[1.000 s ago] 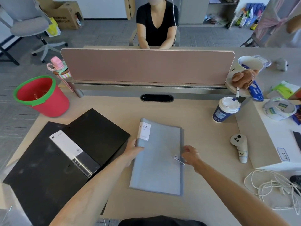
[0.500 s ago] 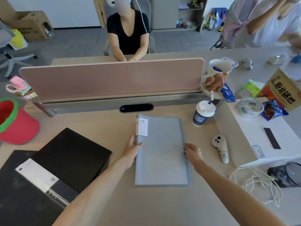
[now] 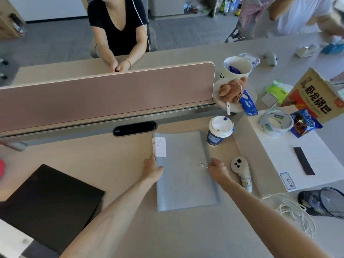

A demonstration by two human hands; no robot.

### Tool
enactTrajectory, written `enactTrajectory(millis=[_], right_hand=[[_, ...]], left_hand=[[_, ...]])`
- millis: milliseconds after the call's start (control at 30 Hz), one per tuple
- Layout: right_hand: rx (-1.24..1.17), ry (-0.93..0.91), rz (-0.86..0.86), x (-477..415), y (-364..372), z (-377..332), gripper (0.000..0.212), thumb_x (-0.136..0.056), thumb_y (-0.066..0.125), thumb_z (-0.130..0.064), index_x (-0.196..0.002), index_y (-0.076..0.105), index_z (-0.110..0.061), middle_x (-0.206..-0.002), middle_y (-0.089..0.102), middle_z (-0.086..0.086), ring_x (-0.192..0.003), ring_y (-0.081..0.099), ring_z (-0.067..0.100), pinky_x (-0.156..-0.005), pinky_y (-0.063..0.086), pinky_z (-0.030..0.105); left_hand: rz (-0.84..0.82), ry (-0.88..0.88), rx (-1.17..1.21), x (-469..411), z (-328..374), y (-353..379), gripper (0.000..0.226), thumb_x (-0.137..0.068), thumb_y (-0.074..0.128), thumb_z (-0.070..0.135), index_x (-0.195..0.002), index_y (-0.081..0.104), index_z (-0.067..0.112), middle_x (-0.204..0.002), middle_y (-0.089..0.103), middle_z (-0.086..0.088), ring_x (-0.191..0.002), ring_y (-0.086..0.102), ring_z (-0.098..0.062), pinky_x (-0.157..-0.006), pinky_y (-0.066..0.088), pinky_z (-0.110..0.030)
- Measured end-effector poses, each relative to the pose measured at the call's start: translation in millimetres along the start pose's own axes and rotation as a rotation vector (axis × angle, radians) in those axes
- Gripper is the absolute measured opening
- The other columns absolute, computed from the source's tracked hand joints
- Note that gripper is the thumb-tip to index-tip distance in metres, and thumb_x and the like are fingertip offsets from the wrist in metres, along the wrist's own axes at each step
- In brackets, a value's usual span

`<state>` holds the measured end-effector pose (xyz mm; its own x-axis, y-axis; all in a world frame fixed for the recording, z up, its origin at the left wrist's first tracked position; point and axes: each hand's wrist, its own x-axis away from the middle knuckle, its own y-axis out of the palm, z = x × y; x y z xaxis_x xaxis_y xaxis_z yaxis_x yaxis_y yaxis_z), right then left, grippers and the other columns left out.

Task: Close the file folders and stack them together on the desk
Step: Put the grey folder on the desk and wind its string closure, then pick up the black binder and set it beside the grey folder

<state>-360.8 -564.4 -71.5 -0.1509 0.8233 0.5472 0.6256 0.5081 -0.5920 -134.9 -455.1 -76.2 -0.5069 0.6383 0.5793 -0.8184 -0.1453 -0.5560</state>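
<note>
A closed grey folder (image 3: 183, 174) with a white "20" label lies flat on the desk in front of me. My left hand (image 3: 153, 169) grips its left edge, just below the label. On the opposite side my right hand (image 3: 216, 169) holds the right edge, beside a small metal clip. A black folder (image 3: 50, 200) lies open at the lower left, its white spine label partly cut off by the frame edge.
A lidded paper coffee cup (image 3: 219, 130) stands just past the grey folder's far right corner. A white controller (image 3: 241, 173) lies right of my right hand. White cable (image 3: 290, 211), a tape roll (image 3: 275, 121), a white box (image 3: 301, 155) and a pink divider (image 3: 106, 97) surround the area.
The grey folder has slid away from me and to the right, nearer the coffee cup, and turned square to the desk, with both hands on its edges. The view has shifted right.
</note>
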Motion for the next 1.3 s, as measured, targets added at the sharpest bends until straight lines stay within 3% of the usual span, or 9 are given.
enactTrajectory(millis=[67, 233, 500, 700, 933, 1033, 1133, 1200, 1300], right_hand=[[0.206, -0.076, 0.032, -1.2, 0.5, 3.2, 0.017, -0.087, 0.041, -0.01, -0.094, 0.056, -0.005, -0.097, 0.057, 0.018, -0.084, 0.056, 0.038, -0.073, 0.043, 0.036], [0.694, -0.335, 0.137, 12.9, -3.0, 7.2, 0.022, -0.088, 0.044, -0.014, -0.096, 0.06, -0.002, -0.1, 0.061, 0.016, -0.093, 0.06, 0.035, -0.064, 0.048, 0.038], [0.566, -0.658, -0.012, 37.8, 25.6, -20.9, 0.025, -0.085, 0.046, -0.013, -0.101, 0.066, -0.011, -0.104, 0.063, 0.009, -0.096, 0.061, 0.032, -0.075, 0.053, 0.04], [0.56, -0.866, -0.234, 86.4, 97.1, -41.9, 0.027, -0.086, 0.047, -0.01, -0.105, 0.066, -0.01, -0.111, 0.064, 0.01, -0.106, 0.059, 0.033, -0.088, 0.048, 0.038], [0.677, -1.034, -0.422, 152.2, 187.0, -73.1, 0.033, -0.089, 0.045, -0.017, -0.117, 0.062, -0.016, -0.123, 0.061, 0.006, -0.11, 0.058, 0.025, -0.094, 0.047, 0.032], [0.699, -1.01, -0.461, 176.8, 217.2, -84.6, 0.032, -0.09, 0.045, -0.017, -0.117, 0.062, -0.015, -0.123, 0.06, 0.007, -0.11, 0.057, 0.025, -0.095, 0.046, 0.033], [0.694, -0.924, -0.515, 195.3, 239.2, -96.1, 0.032, -0.093, 0.044, -0.018, -0.12, 0.06, -0.015, -0.126, 0.055, 0.007, -0.117, 0.052, 0.025, -0.101, 0.041, 0.03], [0.689, -0.854, -0.54, 205.2, 250.5, -103.6, 0.033, -0.094, 0.043, -0.02, -0.123, 0.057, -0.016, -0.131, 0.052, 0.006, -0.12, 0.05, 0.023, -0.103, 0.038, 0.03], [0.617, -0.658, -0.558, 212.3, 263.8, -112.6, 0.036, -0.094, 0.042, -0.023, -0.127, 0.053, -0.018, -0.135, 0.052, 0.005, -0.122, 0.049, 0.024, -0.102, 0.039, 0.03]], left_hand=[[0.001, -0.028, -0.045, 1.3, 0.6, 7.1, 0.038, -0.086, 0.049, 0.011, -0.123, 0.043, 0.011, -0.121, 0.036, -0.012, -0.103, 0.055, -0.032, -0.087, 0.051, -0.036], [-0.019, -0.063, -0.109, 15.3, -8.5, 11.7, 0.046, -0.087, 0.049, 0.015, -0.132, 0.043, 0.013, -0.127, 0.039, -0.013, -0.114, 0.053, -0.031, -0.094, 0.047, -0.036], [0.06, 0.165, -0.432, 75.9, -39.3, -2.1, 0.051, -0.092, 0.046, 0.024, -0.142, 0.035, 0.022, -0.136, 0.039, -0.002, -0.13, 0.041, -0.022, -0.099, 0.044, -0.04], [0.141, 0.043, -0.4, 140.7, -107.0, -31.6, 0.058, -0.091, 0.046, 0.02, -0.147, 0.03, 0.015, -0.143, 0.036, -0.008, -0.136, 0.037, -0.027, -0.107, 0.038, -0.039], [0.274, -0.066, -0.37, 199.8, -205.0, -95.2, 0.047, -0.093, 0.049, 0.019, -0.139, 0.043, 0.015, -0.137, 0.043, -0.007, -0.128, 0.044, -0.026, -0.1, 0.045, -0.042], [0.272, -0.109, -0.515, 211.8, -243.0, -121.3, 0.056, -0.091, 0.056, 0.023, -0.144, 0.038, 0.016, -0.147, 0.035, -0.007, -0.135, 0.035, -0.027, -0.105, 0.042, -0.044], [0.163, -0.172, -0.666, 212.8, -274.2, -139.4, 0.081, -0.086, 0.065, 0.034, -0.152, 0.021, 0.019, -0.161, 0.007, -0.008, -0.15, 0.006, -0.032, -0.112, 0.028, -0.059], [0.125, -0.194, -0.689, 209.5, -292.2, -147.1, 0.087, -0.086, 0.065, 0.034, -0.154, 0.013, 0.021, -0.163, -0.004, -0.006, -0.15, -0.005, -0.034, -0.11, 0.033, -0.06], [0.147, -0.127, -0.663, 205.1, -306.9, -151.9, 0.079, -0.09, 0.059, 0.023, -0.154, 0.013, 0.018, -0.163, 0.0, -0.006, -0.15, -0.005, -0.035, -0.102, 0.047, -0.051]])
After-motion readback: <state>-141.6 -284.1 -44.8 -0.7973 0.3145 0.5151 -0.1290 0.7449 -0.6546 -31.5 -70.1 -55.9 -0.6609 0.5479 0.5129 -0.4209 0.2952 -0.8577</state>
